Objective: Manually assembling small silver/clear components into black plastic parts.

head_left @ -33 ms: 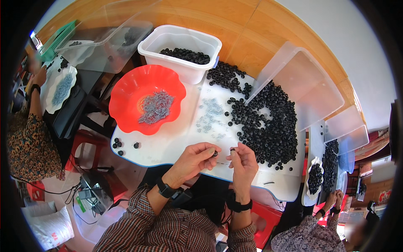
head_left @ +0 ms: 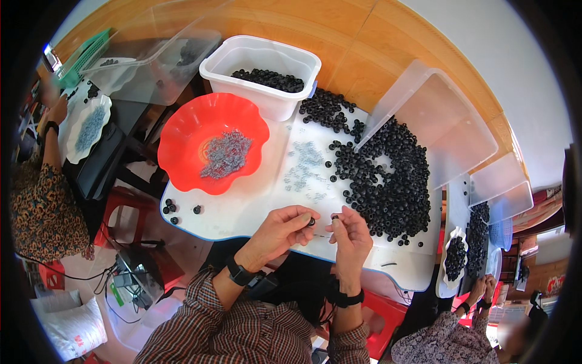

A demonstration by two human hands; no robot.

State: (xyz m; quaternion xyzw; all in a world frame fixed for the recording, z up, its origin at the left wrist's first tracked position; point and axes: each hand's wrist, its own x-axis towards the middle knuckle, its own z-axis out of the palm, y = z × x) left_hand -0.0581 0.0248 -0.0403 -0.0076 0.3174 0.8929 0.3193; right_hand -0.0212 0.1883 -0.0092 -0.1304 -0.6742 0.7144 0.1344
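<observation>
Black plastic-looking round parts all over the place, folks. Clock directions are read from the two hands, with 12 o'clock as the far side of the white worktop (head_left: 242, 212).

So, the left hand (head_left: 280, 233): its grip is pinching one black round part (head_left: 311, 222) between thumb and finger, right over the near edge. Just beside it at 3 o'clock is the right hand (head_left: 351, 233), with a gap between the two. That grip is pressed together at the tips on a dark bit (head_left: 335, 216), too small for me to tell what it is. Both wrists have dark bands on, the left one a black wristband (head_left: 240, 273).

Big heap of black parts (head_left: 391, 182) at 2 o'clock, with a clear bin (head_left: 448, 121) tilted beyond it, one corner in among the parts. Straight up at 12 there's a loose patch of tiny clear pieces (head_left: 305, 161). At 10 sits a red bowl (head_left: 182, 124) with a wavy rim, greyish pieces (head_left: 227, 155) piled in it. Around 11, behind the bowl, is a white tub (head_left: 218, 64) with more black parts inside. Five strays (head_left: 173, 212) lie near the worktop's edge at 9.

Way off at 10 there's a co-worker's hand (head_left: 57, 111) near a white wavy dish (head_left: 74, 153), and another co-worker's hands (head_left: 484, 288) show at 4.
</observation>
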